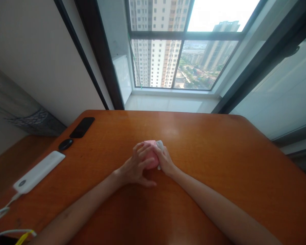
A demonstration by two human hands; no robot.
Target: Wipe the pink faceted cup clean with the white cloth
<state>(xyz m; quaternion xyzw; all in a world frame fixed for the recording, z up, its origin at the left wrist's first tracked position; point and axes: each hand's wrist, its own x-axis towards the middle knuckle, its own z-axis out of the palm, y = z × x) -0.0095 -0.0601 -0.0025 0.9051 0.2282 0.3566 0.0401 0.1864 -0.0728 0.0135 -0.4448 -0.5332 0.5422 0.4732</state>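
A pink object [151, 162], rounded at its lower part, is between my two hands over the middle of the brown table [206, 153]. My left hand [139, 166] rests against its left side with fingers spread and the thumb stretched out below. On the right, my right hand [165, 160] has its fingers closed round a white cloth or tissue [159, 145], which presses against the pink object's right side. Part of the pink object is hidden behind my left fingers.
Along the table's left side lie a black phone [82, 127], a round black object [65, 144] and a long white power strip [39, 172] with cables. A window [183, 35] stands beyond the far edge.
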